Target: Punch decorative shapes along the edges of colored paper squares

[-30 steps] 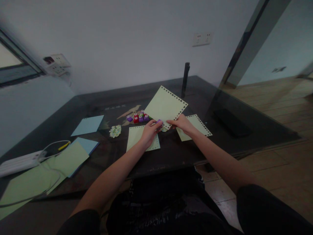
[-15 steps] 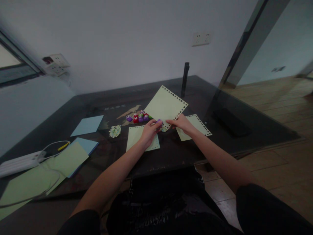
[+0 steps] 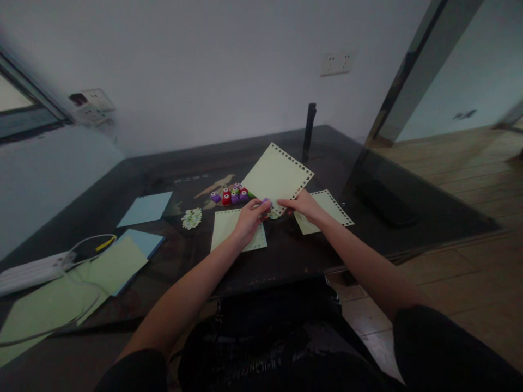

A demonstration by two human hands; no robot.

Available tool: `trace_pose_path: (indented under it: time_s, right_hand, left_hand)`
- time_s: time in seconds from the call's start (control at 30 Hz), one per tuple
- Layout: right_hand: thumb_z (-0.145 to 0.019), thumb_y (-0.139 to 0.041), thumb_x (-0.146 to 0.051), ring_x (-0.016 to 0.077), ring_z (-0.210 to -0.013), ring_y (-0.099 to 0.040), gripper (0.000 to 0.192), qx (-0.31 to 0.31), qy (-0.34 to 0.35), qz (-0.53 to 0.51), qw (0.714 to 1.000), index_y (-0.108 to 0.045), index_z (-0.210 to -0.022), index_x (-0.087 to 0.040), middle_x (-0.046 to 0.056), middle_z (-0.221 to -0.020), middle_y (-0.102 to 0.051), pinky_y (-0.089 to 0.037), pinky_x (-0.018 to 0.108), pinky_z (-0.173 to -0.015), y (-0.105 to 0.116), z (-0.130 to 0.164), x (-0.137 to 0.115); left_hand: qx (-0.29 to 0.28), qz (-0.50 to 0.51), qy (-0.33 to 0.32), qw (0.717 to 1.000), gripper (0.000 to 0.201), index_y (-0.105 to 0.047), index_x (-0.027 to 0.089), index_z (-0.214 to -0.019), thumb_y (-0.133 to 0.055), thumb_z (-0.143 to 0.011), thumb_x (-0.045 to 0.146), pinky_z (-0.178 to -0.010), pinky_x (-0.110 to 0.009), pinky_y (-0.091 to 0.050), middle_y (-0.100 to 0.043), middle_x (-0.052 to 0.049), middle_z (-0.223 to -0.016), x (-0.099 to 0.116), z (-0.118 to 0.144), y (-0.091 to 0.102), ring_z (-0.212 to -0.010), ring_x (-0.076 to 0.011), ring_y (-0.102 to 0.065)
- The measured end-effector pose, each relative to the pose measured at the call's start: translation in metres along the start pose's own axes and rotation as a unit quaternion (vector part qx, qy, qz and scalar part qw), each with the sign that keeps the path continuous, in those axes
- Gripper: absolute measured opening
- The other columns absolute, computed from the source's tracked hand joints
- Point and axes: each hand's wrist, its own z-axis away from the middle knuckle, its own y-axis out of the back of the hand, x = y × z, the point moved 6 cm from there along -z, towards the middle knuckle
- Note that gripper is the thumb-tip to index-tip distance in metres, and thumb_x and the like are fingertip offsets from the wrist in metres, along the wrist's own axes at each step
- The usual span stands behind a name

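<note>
My left hand (image 3: 249,220) is closed round a small purple craft punch (image 3: 266,201), set at the lower corner of a pale yellow-green sheet of paper (image 3: 278,171). Cut-out shapes run along the sheet's right edge, and a few show near the punch. My right hand (image 3: 301,206) pinches that sheet by its lower right edge, holding it tilted above the table. Behind my left hand stand several red, purple and green craft punches (image 3: 231,196). Under the hands lie a punched sheet (image 3: 224,223) on the left and another punched sheet (image 3: 324,212) on the right.
A pile of paper cut-outs (image 3: 192,218) lies left of the hands. Farther left are a blue sheet (image 3: 146,209), stacked coloured paper (image 3: 118,264) and a white power strip (image 3: 35,273) with its cable. A black upright stand (image 3: 309,133) and a dark flat object (image 3: 384,202) are to the right.
Hardly anything differs: both hands keep the same hold on the sheet and the purple craft punch, and the view has shifted very slightly.
</note>
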Motion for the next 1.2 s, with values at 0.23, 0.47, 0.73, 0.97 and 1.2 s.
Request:
trace_pose_path:
  time_s: [0.23,0.47,0.73,0.97,1.2]
  right_hand:
    - [-0.068,-0.071,-0.027,0.0196,-0.063,-0.062,0.034,0.001,-0.003,0.006,1.000,-0.061,-0.097,-0.013,0.011,-0.084,-0.068,-0.053,0.034,-0.053,0.0003,0.0013,-0.0025]
    - [-0.068,-0.070,-0.027,0.0195,-0.063,-0.062,0.032,0.001,-0.001,0.008,1.000,-0.061,-0.095,-0.013,0.010,-0.083,-0.068,-0.054,0.034,-0.054,0.0003,0.0015,-0.0031]
    - [-0.067,-0.070,-0.027,0.0205,-0.064,-0.062,0.037,-0.003,0.014,0.008,1.000,-0.060,-0.099,-0.012,0.011,-0.084,-0.068,-0.053,0.035,-0.055,0.0007,0.0009,-0.0029]
    - [-0.068,-0.069,-0.028,0.0206,-0.065,-0.063,0.035,-0.009,0.020,0.016,1.000,-0.060,-0.098,-0.012,0.012,-0.085,-0.068,-0.053,0.034,-0.055,0.0005,0.0013,-0.0042]
    - [-0.068,-0.069,-0.030,0.0209,-0.067,-0.063,0.037,-0.006,0.013,0.021,1.000,-0.059,-0.099,-0.012,0.012,-0.089,-0.067,-0.053,0.035,-0.057,0.0016,-0.0003,0.0000]
  left_hand:
    - [-0.003,0.008,0.002,1.000,0.036,-0.061,0.015,-0.074,-0.084,-0.054,0.033,-0.061,-0.022,-0.042,-0.062,0.000,-0.072,-0.0007,-0.0004,-0.0005,-0.069,-0.0105,-0.058]
    - [-0.008,0.002,-0.005,1.000,0.034,-0.063,0.015,-0.075,-0.083,-0.054,0.033,-0.061,-0.023,-0.040,-0.062,-0.001,-0.072,0.0010,0.0006,-0.0013,-0.068,-0.0108,-0.057]
    - [-0.003,-0.001,-0.016,1.000,0.034,-0.061,0.015,-0.073,-0.083,-0.054,0.033,-0.060,-0.022,-0.040,-0.063,0.000,-0.070,0.0028,0.0018,-0.0019,-0.068,-0.0113,-0.058]
    - [-0.001,-0.007,-0.016,1.000,0.034,-0.060,0.016,-0.074,-0.083,-0.055,0.033,-0.061,-0.023,-0.040,-0.063,-0.001,-0.071,0.0026,0.0017,-0.0018,-0.069,-0.0124,-0.059]
    - [-0.010,-0.009,-0.021,1.000,0.033,-0.060,0.016,-0.075,-0.082,-0.057,0.033,-0.061,-0.023,-0.040,-0.062,0.000,-0.070,0.0022,0.0015,-0.0024,-0.069,-0.0123,-0.058]
